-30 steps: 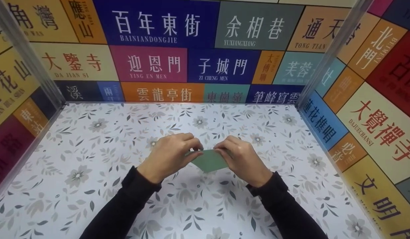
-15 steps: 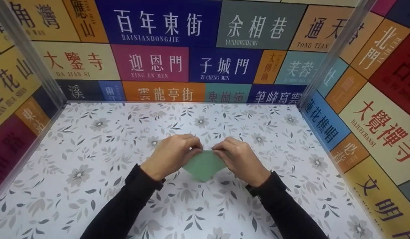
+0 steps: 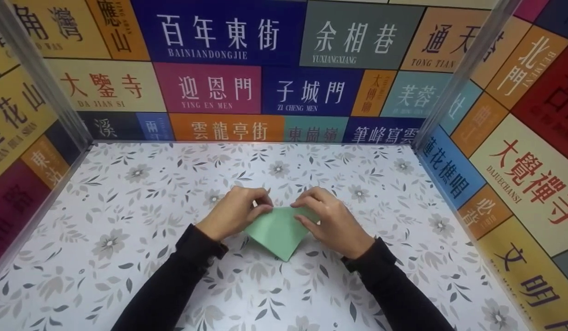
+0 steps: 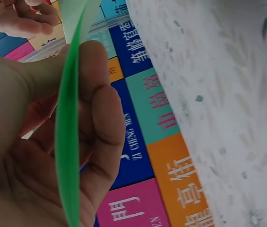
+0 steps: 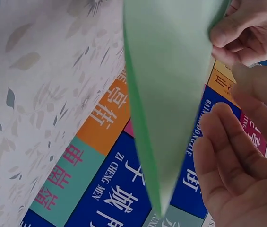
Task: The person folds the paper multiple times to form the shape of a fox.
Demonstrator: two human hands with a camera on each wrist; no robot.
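A folded sheet of green paper (image 3: 277, 232) is held up above the table between the two hands, one corner pointing toward the person. My left hand (image 3: 238, 209) pinches its upper left edge between thumb and fingers. Beside the upper right edge, my right hand (image 3: 336, 220) has thumb and fingers spread apart. In the right wrist view the right hand's fingers (image 5: 228, 156) stand clear of the pale green paper (image 5: 171, 90), whose layers taper to a point. The left wrist view shows the paper (image 4: 67, 137) nearly edge-on.
The table (image 3: 127, 271) has a white cover printed with grey leaves and flowers. Panels (image 3: 210, 87) with coloured blocks of Chinese lettering rise at its back and sides. Clear strips (image 3: 463, 69) run along the panel corners.
The paper has tilted so more of its face shows, its lower corner coming nearer the person. The right hand's thumb and fingers have parted from it; the left hand has shifted slightly left.
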